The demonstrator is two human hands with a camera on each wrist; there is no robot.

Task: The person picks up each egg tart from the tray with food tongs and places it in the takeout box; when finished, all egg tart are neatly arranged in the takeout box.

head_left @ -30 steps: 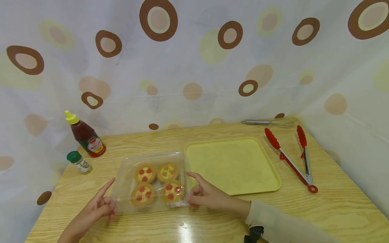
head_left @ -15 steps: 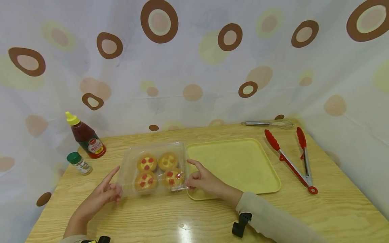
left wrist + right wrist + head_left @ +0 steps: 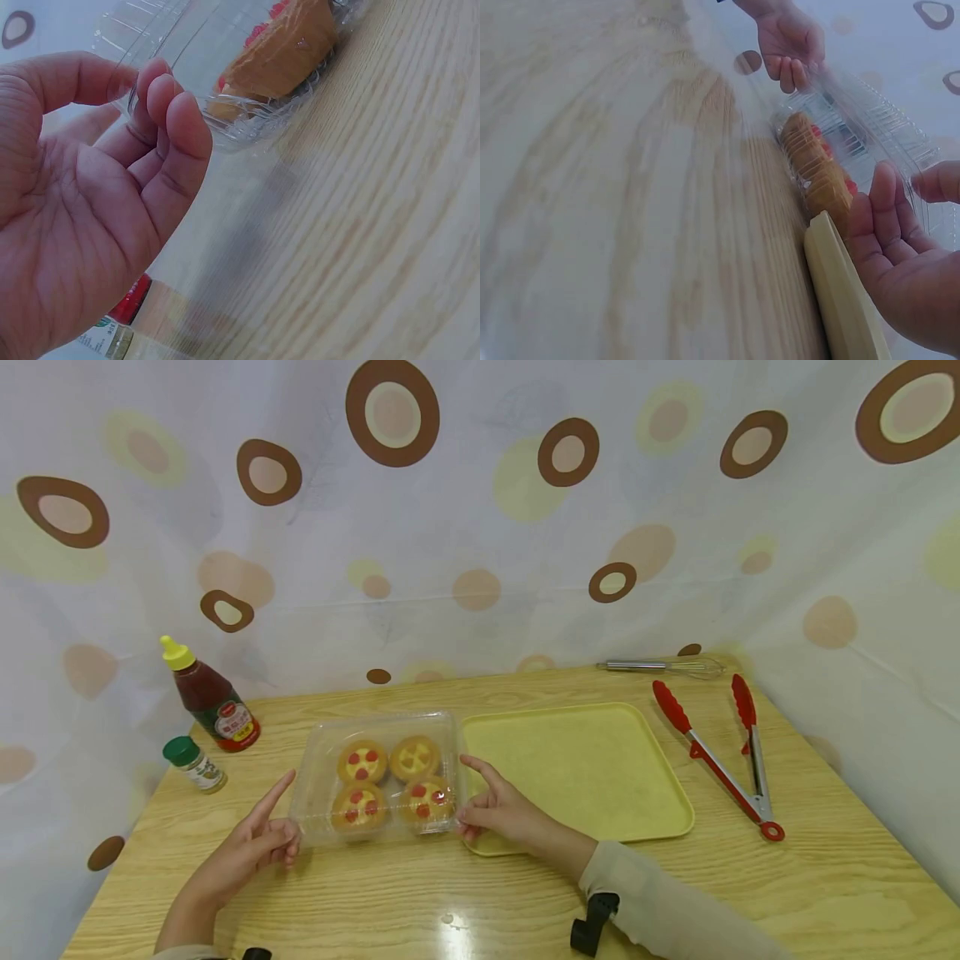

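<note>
A clear plastic clamshell container (image 3: 318, 768) holds several small round tarts (image 3: 362, 762). Most have red toppings; one at the back right has yellow pieces. At its left side, my left hand (image 3: 243, 856) pinches the rim between thumb and fingers, index finger pointing forward. My right hand (image 3: 506, 806) pinches the opposite rim the same way, above the left edge of a yellow tray (image 3: 577, 768). In the left wrist view, that hand's fingertips meet the plastic rim beside a tart (image 3: 285, 52). The right wrist view shows the container's right end by the tray edge (image 3: 840, 292).
Left of the container stand a red sauce bottle (image 3: 219, 706) with a yellow cap and a green-lidded spice jar (image 3: 197, 766). Red-tipped tongs (image 3: 723, 772) lie spread at the right, a whisk (image 3: 660, 667) behind them. A patterned curtain (image 3: 480, 527) encloses the table's back and sides.
Over the first half second both hands moved the container away from the table's front edge, and its right side came over the tray's left edge. Since then it has stayed nearly still.
</note>
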